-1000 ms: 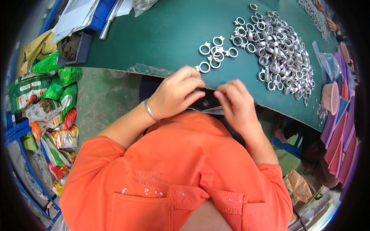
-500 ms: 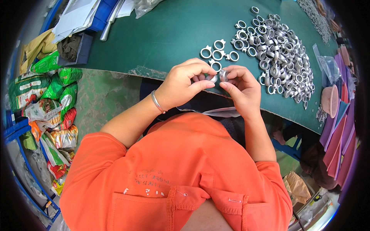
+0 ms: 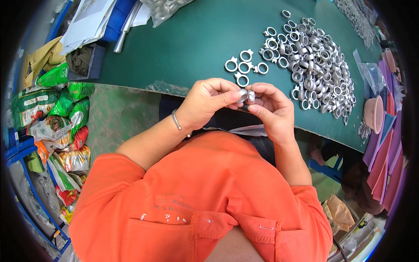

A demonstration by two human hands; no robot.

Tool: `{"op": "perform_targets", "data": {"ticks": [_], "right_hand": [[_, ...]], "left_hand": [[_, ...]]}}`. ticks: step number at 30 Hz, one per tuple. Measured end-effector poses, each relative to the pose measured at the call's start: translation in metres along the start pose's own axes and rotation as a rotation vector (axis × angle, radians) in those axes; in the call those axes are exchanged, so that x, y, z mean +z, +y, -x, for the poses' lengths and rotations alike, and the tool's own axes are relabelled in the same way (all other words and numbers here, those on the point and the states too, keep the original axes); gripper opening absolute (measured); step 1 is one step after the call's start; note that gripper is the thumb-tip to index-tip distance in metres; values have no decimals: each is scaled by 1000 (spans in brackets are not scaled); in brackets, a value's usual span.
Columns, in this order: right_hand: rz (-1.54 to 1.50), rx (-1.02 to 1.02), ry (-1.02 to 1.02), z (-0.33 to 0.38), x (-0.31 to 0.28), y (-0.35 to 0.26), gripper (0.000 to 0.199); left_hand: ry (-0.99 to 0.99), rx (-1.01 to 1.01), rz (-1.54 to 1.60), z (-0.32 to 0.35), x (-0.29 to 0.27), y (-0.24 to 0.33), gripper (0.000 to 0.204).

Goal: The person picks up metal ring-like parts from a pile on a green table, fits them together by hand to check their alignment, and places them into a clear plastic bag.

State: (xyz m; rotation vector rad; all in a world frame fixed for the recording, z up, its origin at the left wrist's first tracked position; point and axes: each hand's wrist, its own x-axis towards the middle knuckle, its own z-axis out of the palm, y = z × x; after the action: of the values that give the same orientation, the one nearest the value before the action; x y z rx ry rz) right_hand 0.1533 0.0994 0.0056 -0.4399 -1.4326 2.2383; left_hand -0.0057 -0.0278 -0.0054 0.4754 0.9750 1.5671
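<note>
Just over the near edge of the green table (image 3: 174, 65), my hands meet close together. My left hand (image 3: 213, 101) pinches a grey metal ring (image 3: 242, 95) between thumb and fingers. Right beside it, my right hand (image 3: 274, 108) grips a second metal ring (image 3: 251, 97), its small block-like lug turned upward. The two rings are very close; whether they touch I cannot tell. Beyond my fingers lies a small group of loose metal rings (image 3: 245, 67) with lugs. A large heap of similar rings (image 3: 321, 65) spreads to the right.
At the far left of the table are papers (image 3: 87, 24), a blue bin (image 3: 117, 19) and a metal-handled tool (image 3: 123, 35). Clear plastic bags lie at the back and right. A pink bowl (image 3: 373, 114) stands at the right edge. Colourful sacks (image 3: 48, 105) fill a left rack.
Both hands have drawn slightly down toward me. The right-hand ring has turned so its lug faces up, and the left-hand ring shows more of its band.
</note>
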Motion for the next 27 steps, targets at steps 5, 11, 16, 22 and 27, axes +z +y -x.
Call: {"op": "perform_targets", "data": {"ticks": [5,11,16,22,27], "right_hand": [[-70,58,54,0,-6,5,35],[-224,141,89,2,-6,6,36],[-228,113,73,0,1,-4,32],[604,-24,-113,20,2,-12,30],[972,-82,-240,29,10,-17,25]], "left_hand": [[-10,130,-247,-1,3,-1,11],[62,613,-949,3,8,3,16],[91,802,-914,1,12,-4,17],[-387,844,-1116,12,0,9,23],[-350,734,-1276,20,-13,8,21]]}}
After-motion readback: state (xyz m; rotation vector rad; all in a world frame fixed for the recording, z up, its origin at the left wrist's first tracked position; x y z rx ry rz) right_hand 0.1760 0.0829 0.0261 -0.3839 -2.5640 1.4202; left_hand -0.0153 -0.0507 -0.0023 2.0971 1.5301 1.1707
